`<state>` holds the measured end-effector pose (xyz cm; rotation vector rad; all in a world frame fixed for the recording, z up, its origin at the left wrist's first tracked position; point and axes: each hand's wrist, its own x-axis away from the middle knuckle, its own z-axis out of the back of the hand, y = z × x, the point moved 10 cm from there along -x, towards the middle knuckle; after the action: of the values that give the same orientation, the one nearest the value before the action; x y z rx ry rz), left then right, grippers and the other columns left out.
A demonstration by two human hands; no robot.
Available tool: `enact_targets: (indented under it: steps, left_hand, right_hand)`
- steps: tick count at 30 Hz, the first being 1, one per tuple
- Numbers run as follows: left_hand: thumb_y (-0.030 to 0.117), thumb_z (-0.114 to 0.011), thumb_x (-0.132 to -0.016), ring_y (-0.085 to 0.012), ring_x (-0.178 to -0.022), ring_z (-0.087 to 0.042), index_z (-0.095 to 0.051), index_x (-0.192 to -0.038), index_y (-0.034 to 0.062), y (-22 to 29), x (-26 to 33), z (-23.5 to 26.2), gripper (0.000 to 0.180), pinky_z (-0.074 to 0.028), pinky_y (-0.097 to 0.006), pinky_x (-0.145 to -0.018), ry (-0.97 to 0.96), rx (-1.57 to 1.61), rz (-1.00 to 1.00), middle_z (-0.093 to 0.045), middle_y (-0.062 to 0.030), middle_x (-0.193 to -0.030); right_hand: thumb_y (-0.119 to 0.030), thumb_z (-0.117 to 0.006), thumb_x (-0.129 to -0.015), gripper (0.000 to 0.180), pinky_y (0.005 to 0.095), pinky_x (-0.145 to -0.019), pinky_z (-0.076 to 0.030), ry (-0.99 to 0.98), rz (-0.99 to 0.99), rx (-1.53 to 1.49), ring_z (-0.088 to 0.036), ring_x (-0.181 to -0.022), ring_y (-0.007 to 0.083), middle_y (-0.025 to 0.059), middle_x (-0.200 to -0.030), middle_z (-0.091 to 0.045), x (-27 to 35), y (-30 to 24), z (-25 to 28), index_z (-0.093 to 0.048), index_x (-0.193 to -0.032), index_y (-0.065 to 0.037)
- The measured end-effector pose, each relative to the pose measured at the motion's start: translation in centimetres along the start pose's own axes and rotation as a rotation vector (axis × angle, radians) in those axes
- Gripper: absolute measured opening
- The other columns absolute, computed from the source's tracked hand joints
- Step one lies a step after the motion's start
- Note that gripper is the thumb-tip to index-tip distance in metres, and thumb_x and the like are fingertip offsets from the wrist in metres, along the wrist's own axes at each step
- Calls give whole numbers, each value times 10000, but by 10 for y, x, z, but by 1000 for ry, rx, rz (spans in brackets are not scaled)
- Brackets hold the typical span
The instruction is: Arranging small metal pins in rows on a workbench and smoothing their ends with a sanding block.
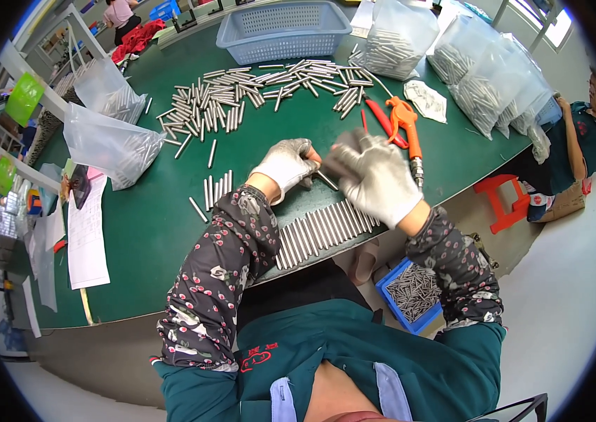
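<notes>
My left hand (287, 167), in a pale glove with bare fingertips, is over the green table with its fingers curled together. A metal pin (328, 181) extends from beside those fingertips toward my right hand; whether they grip it is hard to see. My right hand (376, 176), gloved alike, is just right of that pin, its fingers smeared by motion. Below both hands, a row of metal pins (322, 231) lies side by side along the near table edge, partly behind my right hand. A smaller group of pins (218, 188) lies left of my left forearm.
A loose heap of pins (241, 91) spreads across the table's far middle, before a blue basket (284, 43). Bags of pins (391, 49) flank it. An orange air gun (405, 123) and red-handled pliers (384, 121) lie right. A blue crate (433, 322) stands below; a co-worker (582, 141) sits right.
</notes>
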<state>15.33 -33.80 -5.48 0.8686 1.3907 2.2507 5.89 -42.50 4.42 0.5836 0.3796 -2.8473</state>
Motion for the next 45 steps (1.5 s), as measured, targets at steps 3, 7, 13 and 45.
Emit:
enact_targets:
  steps: [3,7,13,45]
  left_hand:
    - [-10,-597,-836,-118,-638,-590,-623,-888,-4,3,4,0,58,-510,-245,-552,21,4,-42,-621,-53,-798]
    - [-1,-595,-843,-112,-619,-587,-617,-881,-7,4,0,1,44,-505,-240,-554,12,-25,-61,-619,-53,-781]
    - [25,-611,-844,-105,-604,-582,-616,-879,-4,2,-2,-1,46,-500,-231,-561,-32,-9,-25,-620,-48,-780]
    - [163,-675,-815,-187,-744,-602,-606,-875,42,58,17,-89,152,-481,-305,-722,-86,-496,-255,-640,-91,-807]
  right_hand:
    - [-202,-588,-787,229,468,-755,-489,9,52,-32,-596,-894,358,219,-1056,-567,7,-7,-8,-638,-994,-120]
    - [-207,-585,-809,203,468,-747,-488,153,148,-11,-594,-906,368,227,-1081,-560,6,-18,6,-642,-980,-113]
    - [-189,-610,-766,241,474,-780,-492,12,38,-61,-598,-939,364,223,-1091,-563,4,-1,1,-643,-997,-127]
    - [-220,-665,-713,565,406,-1012,-391,289,-385,-401,-504,-1192,374,228,-1316,-506,123,101,80,-574,-1245,-53]
